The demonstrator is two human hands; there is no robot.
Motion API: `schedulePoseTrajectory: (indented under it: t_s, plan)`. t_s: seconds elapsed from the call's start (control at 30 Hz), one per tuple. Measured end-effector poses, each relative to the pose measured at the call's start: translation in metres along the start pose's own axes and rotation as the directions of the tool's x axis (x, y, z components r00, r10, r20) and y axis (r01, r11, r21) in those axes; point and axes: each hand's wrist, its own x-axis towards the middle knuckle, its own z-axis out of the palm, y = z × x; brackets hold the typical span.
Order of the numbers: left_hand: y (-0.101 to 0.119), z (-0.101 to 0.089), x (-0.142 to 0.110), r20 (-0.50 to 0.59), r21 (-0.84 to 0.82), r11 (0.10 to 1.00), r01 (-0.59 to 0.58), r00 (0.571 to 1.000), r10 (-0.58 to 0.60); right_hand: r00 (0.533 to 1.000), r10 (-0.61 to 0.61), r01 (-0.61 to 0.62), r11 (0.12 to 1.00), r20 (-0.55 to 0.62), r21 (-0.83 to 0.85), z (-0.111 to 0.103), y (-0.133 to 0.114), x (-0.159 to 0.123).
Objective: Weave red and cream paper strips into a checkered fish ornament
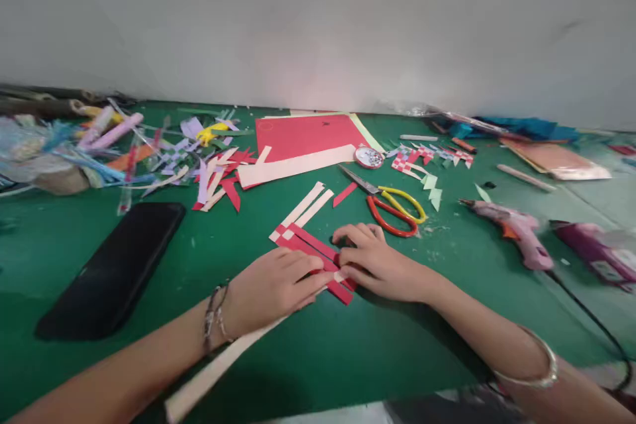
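Observation:
Red paper strips (312, 245) lie slanted on the table, woven at their far end with two short cream strips (309, 207). A longer cream paper strip (226, 363) runs from the table's near edge, under my left hand (281, 283), to the red strips. My left hand is closed, its thumb and fingers pinching this strip near its tip. My right hand (380, 264) has its fingers curled over the red strips, with fingertips at the cream tip. The fingers hide part of the crossing. Beyond the right hand lie scissors (395, 211) with red and yellow handles.
At left lies a black phone (112, 270), with paper scraps (221, 175) and craft bits behind it. Red sheets (305, 136) and a small round dish (368, 158) sit at the back. Two glue guns, one pale pink (517, 225) and one purple (593, 248), lie at right.

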Motion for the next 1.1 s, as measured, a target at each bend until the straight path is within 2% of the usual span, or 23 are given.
schedulePoseTrajectory:
  t_s: [0.13,0.23,0.43,0.57,0.63,0.73,0.87,0.97,1.1]
  plan:
    - [-0.005,0.000,-0.004,0.057,-0.054,0.998,-0.035,0.998,0.038,0.999,0.002,-0.001,1.000,-0.035,0.030,-0.004,-0.004,-0.003]
    - [-0.006,0.000,-0.005,0.057,-0.081,0.996,-0.035,0.998,0.039,0.999,0.011,-0.009,0.998,-0.033,0.067,-0.008,-0.006,-0.004]
    - [-0.006,0.000,-0.005,0.037,-0.083,0.996,-0.035,0.999,0.038,1.000,-0.013,0.008,0.983,0.023,0.184,-0.015,-0.006,-0.005]
    - [-0.005,-0.001,-0.004,0.029,-0.101,0.995,-0.024,0.999,0.027,0.988,-0.102,0.053,0.927,0.112,0.372,-0.020,-0.004,-0.006]
    - [-0.005,0.000,-0.003,0.027,-0.107,0.994,-0.023,0.999,0.026,0.979,-0.134,0.063,0.915,0.153,0.398,-0.021,-0.003,-0.007]
    - [-0.006,0.000,-0.003,0.021,-0.106,0.994,-0.027,0.999,0.030,0.978,-0.116,0.052,0.941,0.175,0.334,-0.022,-0.003,-0.008]
    - [-0.007,0.000,-0.004,0.041,-0.097,0.995,-0.032,0.999,0.036,0.977,-0.077,0.048,0.988,0.197,0.148,-0.021,-0.002,-0.007]
    - [-0.007,0.000,-0.004,0.051,-0.108,0.993,-0.052,0.997,0.058,0.971,-0.126,0.117,0.991,0.204,0.058,-0.022,-0.001,-0.005]
    - [-0.007,0.000,-0.003,0.015,-0.112,0.993,-0.048,0.999,0.050,0.968,-0.193,0.203,0.978,0.158,-0.048,-0.020,0.000,-0.002]
